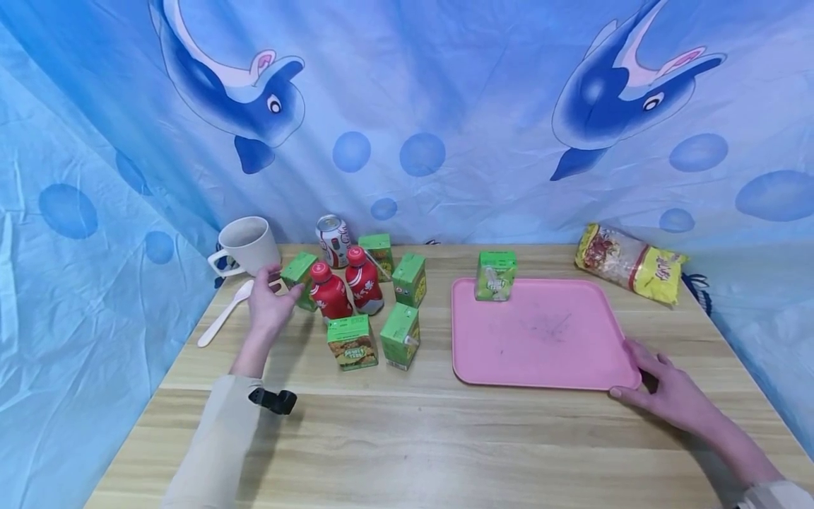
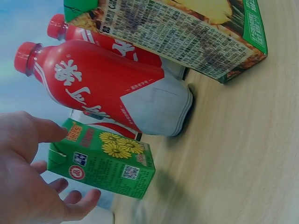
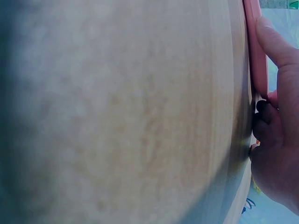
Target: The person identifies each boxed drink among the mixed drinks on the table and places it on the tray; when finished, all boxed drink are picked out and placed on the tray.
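My left hand point(image 1: 270, 304) is at a green drink carton point(image 1: 300, 268) with yellow flowers on its side. In the left wrist view the thumb meets the carton's upper corner, while the other fingers spread loosely past its top. Two red-capped bottles point(image 1: 331, 293) stand just right of that carton. At the near right corner of a pink tray point(image 1: 540, 336), my right hand point(image 1: 674, 392) grips the edge, thumb on the front side and fingers at the right side. Another green carton point(image 1: 496, 277) stands upright at the tray's back left.
Several more green cartons point(image 1: 352, 343) stand around the bottles, with a soda can point(image 1: 333, 244) behind. A white mug point(image 1: 244, 244) and a white spoon point(image 1: 222, 319) are left of my left hand. A snack bag point(image 1: 629, 265) lies at the back right.
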Action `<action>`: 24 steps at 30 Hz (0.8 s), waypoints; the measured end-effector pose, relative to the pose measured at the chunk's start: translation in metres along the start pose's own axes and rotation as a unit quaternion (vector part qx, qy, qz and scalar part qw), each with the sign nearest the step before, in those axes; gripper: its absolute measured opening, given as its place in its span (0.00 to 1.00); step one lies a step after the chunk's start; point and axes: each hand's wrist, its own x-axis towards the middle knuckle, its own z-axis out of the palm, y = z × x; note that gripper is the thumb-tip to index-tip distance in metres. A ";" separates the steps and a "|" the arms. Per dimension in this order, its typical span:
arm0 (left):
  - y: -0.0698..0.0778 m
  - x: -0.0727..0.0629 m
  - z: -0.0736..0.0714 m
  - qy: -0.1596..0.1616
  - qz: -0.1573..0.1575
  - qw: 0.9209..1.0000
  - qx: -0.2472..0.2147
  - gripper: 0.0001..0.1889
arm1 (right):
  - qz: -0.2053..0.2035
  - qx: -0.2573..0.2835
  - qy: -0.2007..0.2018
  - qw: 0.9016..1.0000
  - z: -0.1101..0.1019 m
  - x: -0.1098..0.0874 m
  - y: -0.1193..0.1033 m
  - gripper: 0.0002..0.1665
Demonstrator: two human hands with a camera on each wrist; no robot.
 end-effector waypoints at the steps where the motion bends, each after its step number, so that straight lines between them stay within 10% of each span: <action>1: -0.001 0.001 0.001 0.000 -0.001 1.000 -0.005 0.34 | 0.000 0.000 -0.001 1.000 0.000 0.000 0.000 0.61; 24: -0.018 0.007 0.018 0.047 0.011 0.999 -0.022 0.33 | -0.009 -0.003 0.009 1.000 0.000 -0.001 0.000 0.60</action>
